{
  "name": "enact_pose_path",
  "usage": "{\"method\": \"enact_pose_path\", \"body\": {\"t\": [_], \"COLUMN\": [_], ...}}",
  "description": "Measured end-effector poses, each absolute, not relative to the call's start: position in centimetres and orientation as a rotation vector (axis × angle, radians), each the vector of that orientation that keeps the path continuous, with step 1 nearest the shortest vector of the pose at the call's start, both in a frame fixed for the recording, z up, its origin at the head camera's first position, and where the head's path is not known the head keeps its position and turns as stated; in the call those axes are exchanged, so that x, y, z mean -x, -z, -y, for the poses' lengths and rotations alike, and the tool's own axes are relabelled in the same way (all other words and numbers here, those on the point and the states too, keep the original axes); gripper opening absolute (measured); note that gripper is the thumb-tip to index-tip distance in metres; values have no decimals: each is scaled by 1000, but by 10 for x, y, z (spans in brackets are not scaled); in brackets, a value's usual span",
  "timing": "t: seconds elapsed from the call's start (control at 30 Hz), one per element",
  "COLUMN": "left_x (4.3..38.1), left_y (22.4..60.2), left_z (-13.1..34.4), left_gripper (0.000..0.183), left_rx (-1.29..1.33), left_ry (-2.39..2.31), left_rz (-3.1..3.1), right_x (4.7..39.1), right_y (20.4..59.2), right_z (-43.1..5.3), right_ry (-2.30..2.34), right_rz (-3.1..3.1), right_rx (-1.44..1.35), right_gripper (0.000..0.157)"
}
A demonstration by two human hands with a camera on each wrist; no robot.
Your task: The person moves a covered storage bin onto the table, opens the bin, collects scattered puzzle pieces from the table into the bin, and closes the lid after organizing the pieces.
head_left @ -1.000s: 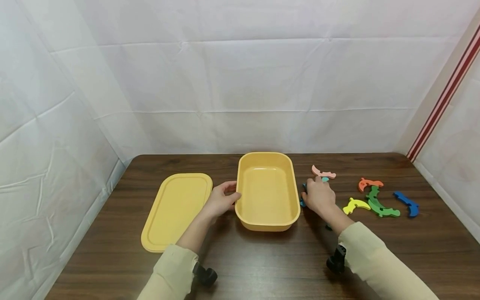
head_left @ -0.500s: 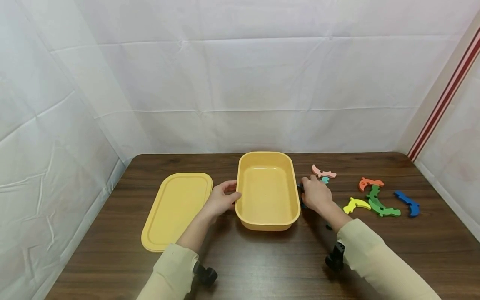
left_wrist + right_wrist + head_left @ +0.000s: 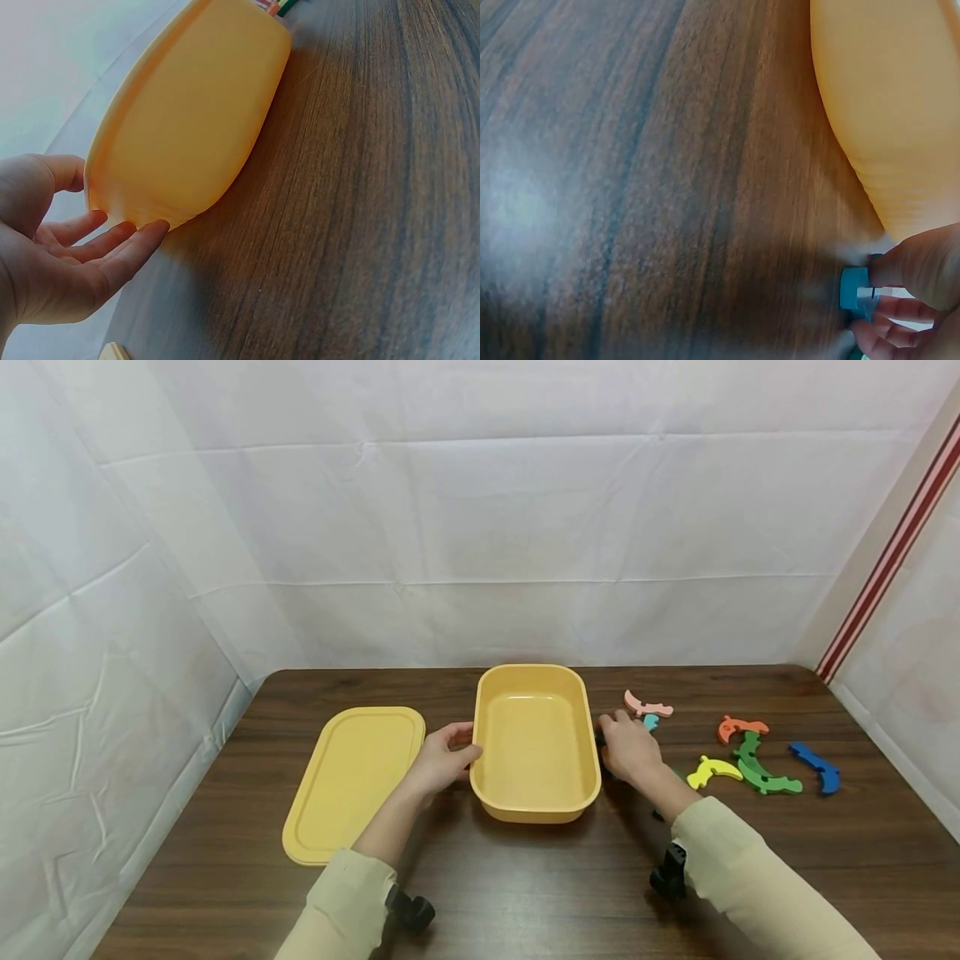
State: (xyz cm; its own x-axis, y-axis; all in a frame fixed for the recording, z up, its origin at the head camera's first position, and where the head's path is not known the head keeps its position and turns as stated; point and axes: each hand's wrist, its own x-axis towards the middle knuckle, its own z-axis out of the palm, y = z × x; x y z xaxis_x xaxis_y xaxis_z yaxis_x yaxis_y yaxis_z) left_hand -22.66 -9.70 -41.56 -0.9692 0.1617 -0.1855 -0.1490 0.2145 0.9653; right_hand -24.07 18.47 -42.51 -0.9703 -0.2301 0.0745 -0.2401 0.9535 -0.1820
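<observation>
Inching leftward since a second earlier, a person's right hand (image 3: 628, 747) now sits nearer the right side of a yellow box (image 3: 536, 743) on a dark wood-grain table (image 3: 510, 893). That hand pinches a blue block (image 3: 853, 289) between thumb and fingers, low beside the box's outer wall, as the right wrist view shows. On the opposite side, the left hand (image 3: 438, 760) grips the box, thumb at the rim and fingers spread against the outer wall, its position unchanged. The box stands upright between the two hands. Left of it lies a flat yellow lid (image 3: 356, 785), partly beneath the left forearm. Just beyond the right hand are a pink piece (image 3: 647, 705) and a teal piece (image 3: 651, 722); farther right lie yellow (image 3: 712, 769), orange (image 3: 741, 727), green (image 3: 772, 783) and dark blue pieces (image 3: 817, 767).
</observation>
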Motion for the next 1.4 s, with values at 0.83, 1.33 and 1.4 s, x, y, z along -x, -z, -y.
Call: {"method": "enact_pose_path", "body": {"t": [0.83,1.33,1.4], "left_x": [223,209,209], "left_y": [409,384,384], "left_z": [98,96,96], "left_gripper": [44,44,44], "left_rx": [-11,-38,-38], "left_ry": [-1833,-1808,-1809], "left_rz": [-2198,-2197,-2194], "right_x": [248,251,252], "right_y": [426,404,401], "right_z": [-190,-198,-199], "right_ry": [-227,-192,-173], "right_rz": [2973,2955,2950], "right_rx": [-508,-579,-576], "right_gripper": [18,20,20]}}
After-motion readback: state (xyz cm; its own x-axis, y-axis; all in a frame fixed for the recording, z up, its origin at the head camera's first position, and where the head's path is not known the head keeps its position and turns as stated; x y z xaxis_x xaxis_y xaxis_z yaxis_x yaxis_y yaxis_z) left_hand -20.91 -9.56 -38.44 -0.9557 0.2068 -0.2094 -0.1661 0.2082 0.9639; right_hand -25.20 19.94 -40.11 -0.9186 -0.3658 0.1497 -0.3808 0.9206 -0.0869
